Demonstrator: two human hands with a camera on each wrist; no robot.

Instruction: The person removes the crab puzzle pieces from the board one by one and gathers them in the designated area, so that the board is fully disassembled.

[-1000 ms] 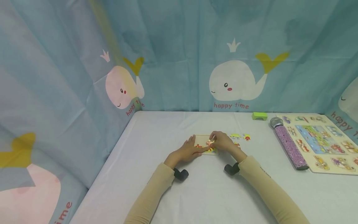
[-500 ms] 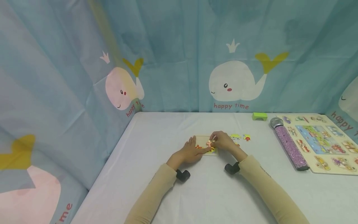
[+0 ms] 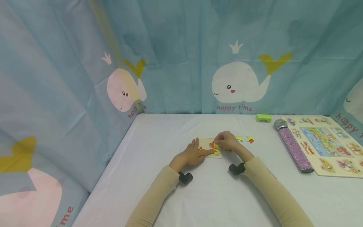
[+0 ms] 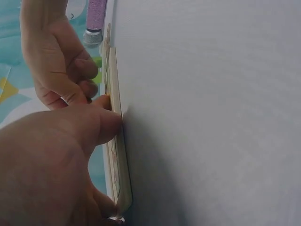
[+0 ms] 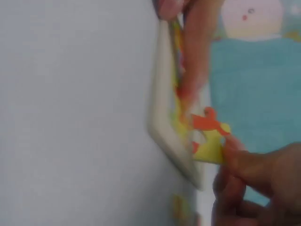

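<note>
Puzzle piece (image 5: 211,149), thin, knobbed, pinched over a rectangular wooden board (image 3: 204,142).

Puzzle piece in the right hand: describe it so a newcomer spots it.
On the white table, find the small wooden board with the left hand on it. At its far right corner, the right hand pinches a puzzle piece, orange-red and yellow. Unlike the loose pieces lying farther right, it is gripped between thumb and finger.

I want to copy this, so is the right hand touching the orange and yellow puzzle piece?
Touching: the right wrist view shows the right hand pinching the puzzle piece by one edge.
</note>
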